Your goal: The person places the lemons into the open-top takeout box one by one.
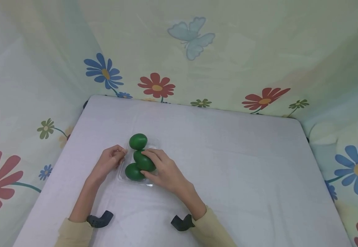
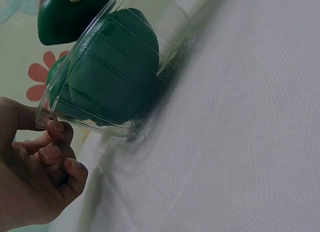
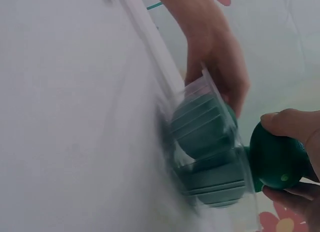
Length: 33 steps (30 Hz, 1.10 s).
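Observation:
A clear plastic container (image 1: 150, 181) stands on the table and holds smooth green avocados. One avocado (image 1: 138, 141) lies at its far end and another avocado (image 1: 134, 171) at its near end. My right hand (image 1: 163, 169) grips a third avocado (image 1: 145, 161) between thumb and fingers; in the right wrist view this avocado (image 3: 275, 157) is above the container's rim and shows a small pale spot. At the container's left side, my left hand (image 1: 109, 160) pinches the rim, with thumb and fingertips (image 2: 59, 127) at the edge in the left wrist view.
A white cloth covers the table (image 1: 228, 171). Flower-printed curtains (image 1: 228, 51) hang behind it and along both sides. A dark wrist mount (image 1: 101, 219) sits on the left wrist and another dark mount (image 1: 182, 223) on the right.

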Motion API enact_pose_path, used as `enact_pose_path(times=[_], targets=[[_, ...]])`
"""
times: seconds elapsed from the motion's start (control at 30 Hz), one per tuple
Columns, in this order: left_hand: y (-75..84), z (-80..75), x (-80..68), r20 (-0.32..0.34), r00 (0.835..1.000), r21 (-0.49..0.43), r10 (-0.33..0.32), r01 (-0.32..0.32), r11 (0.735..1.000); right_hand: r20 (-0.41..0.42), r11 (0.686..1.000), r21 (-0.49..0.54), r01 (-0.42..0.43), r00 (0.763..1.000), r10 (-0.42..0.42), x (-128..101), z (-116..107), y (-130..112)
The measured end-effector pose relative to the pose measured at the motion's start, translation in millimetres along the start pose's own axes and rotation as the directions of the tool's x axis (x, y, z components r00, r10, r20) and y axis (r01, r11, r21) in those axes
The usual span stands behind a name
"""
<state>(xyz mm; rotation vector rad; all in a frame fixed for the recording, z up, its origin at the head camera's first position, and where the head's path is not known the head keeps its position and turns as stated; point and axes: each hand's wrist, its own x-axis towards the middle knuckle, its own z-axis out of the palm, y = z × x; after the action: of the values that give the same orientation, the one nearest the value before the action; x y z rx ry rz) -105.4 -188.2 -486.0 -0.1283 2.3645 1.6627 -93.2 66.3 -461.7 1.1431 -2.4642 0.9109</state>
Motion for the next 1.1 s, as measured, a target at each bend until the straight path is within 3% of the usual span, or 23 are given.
enact_pose_path(times=[0.33, 1.1], targets=[[1.3, 0.3, -1.0, -0.006, 1.000, -0.004, 0.003, -0.003, 1.000, -0.012, 1.000, -0.005, -0.005, 1.000, 0.005, -2.3, 13.1, 0.1], [-2.2, 0.1, -0.4, 0.008, 1.000, -0.023, 0.003, -0.002, 1.000, -0.026, 1.000, -0.015, -0.014, 1.000, 0.014, -8.7, 15.4, 0.1]])
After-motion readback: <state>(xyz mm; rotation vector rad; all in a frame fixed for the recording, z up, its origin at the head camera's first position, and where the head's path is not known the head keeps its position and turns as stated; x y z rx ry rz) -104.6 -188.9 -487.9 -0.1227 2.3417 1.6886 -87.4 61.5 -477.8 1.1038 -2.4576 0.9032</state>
